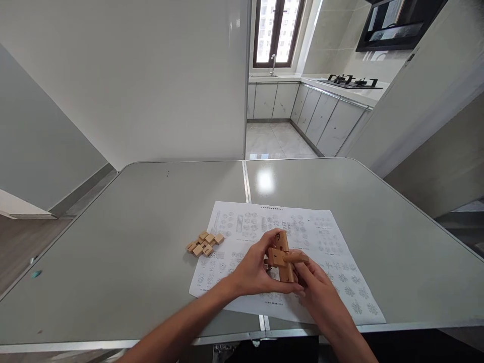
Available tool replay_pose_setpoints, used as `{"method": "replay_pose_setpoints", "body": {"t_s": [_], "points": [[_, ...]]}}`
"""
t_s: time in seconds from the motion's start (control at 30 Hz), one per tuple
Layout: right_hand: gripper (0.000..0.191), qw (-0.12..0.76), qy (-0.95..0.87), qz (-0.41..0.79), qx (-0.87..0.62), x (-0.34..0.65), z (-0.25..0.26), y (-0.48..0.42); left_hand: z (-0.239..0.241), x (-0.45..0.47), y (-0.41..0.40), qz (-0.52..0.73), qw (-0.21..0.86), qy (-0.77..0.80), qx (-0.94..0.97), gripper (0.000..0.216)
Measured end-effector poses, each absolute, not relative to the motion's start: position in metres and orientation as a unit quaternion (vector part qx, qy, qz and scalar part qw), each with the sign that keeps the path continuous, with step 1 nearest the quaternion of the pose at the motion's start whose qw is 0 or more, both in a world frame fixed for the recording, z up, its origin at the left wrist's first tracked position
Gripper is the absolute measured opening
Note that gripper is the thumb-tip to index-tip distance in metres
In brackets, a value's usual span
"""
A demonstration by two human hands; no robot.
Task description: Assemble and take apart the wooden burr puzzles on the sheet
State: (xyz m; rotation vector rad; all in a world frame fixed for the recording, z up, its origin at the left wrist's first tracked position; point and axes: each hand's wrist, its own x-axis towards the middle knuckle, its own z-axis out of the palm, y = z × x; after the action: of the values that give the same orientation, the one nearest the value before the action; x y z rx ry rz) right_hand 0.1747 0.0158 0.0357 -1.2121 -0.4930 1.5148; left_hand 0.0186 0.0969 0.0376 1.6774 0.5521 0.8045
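Note:
My left hand (254, 268) grips a wooden interlocking puzzle (286, 273) made of fitted blocks, its thumb under the lower end and its fingers on the top. From the right, my right hand (316, 285) closes on the same puzzle, fingers against its near side and index finger over the middle. Both hands are above a printed sheet (368, 315) covered with small line drawings. To the left, an assembled cluster of wooden blocks (205, 243) lies at the sheet's left edge, partly on the table. The puzzle's right side is hidden by my fingers.
The grey folding table (113, 262) has a metal seam (246, 182) down its middle and a metal front edge. A small teal scrap (36, 274) lies at the far left. Beyond the table are a white wall and a kitchen with a stove (351, 81).

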Motion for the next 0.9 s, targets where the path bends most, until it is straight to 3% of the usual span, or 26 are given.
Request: {"method": "replay_pose_setpoints", "body": {"t_s": [0.9], "points": [[0.034, 0.543, -0.24, 0.618, -0.516, 0.1778, 0.034, 0.0183, 0.0399, 0.0197, 0.0944, 0.336, 0.551, 0.26, 0.718, 0.1]]}}
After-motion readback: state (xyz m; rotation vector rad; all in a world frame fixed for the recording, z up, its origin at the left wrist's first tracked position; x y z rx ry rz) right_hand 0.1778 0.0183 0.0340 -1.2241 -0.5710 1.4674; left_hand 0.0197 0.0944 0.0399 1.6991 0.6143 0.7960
